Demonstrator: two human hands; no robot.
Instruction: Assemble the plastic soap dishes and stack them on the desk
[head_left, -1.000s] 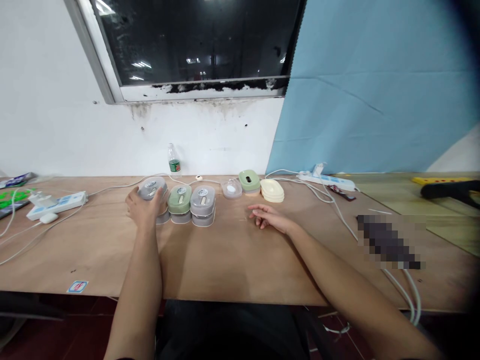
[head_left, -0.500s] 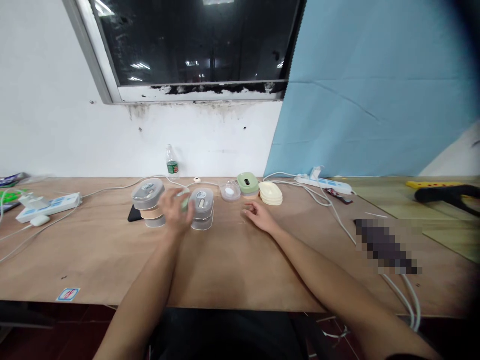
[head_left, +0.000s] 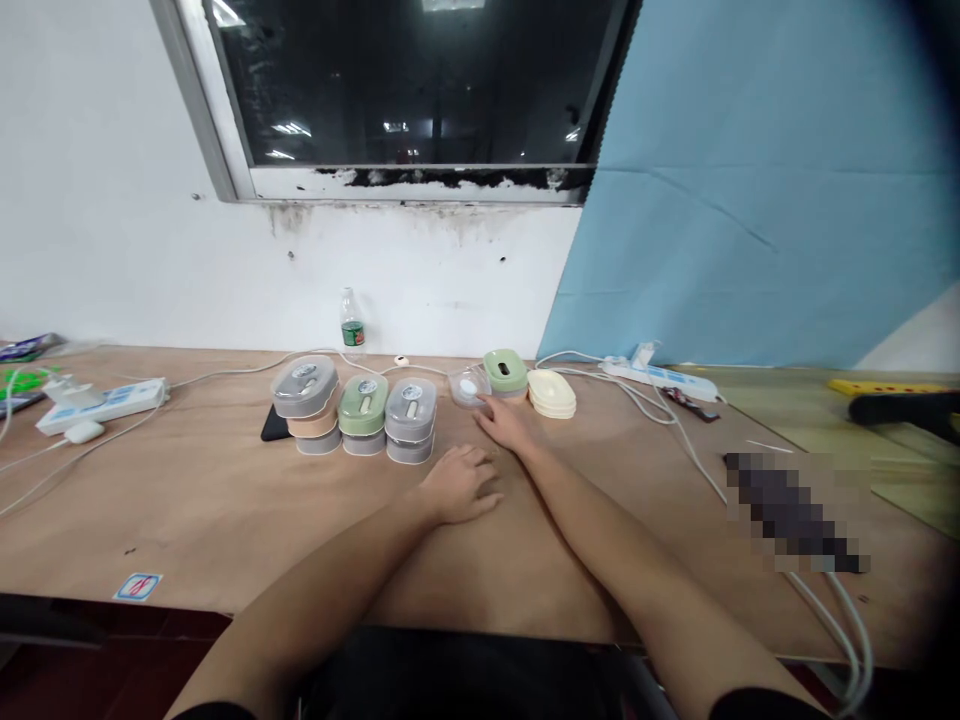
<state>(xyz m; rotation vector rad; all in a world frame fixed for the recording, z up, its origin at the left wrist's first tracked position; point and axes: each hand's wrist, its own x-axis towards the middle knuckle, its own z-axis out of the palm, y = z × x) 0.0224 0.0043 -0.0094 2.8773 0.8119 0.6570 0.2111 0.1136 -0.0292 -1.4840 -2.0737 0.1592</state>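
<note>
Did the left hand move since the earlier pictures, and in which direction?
Yes. Judged against the bottle, the left hand has moved rightward and nearer the camera: first it was left of the bottle, now it is right of it.

black left sleeve (head_left: 214, 711), just a thin curved strip of it peeking in at the bottom edge! over to the right sleeve (head_left: 765, 704), also black, a fuller piece here, hem nicely rounded. past those hems it's bare left forearm (head_left: 349, 590) and bare right forearm (head_left: 622, 550), both slim, narrowing at the wrists. and between them, black clothing (head_left: 465, 675) over the lap, its details lost in shadow.
</note>
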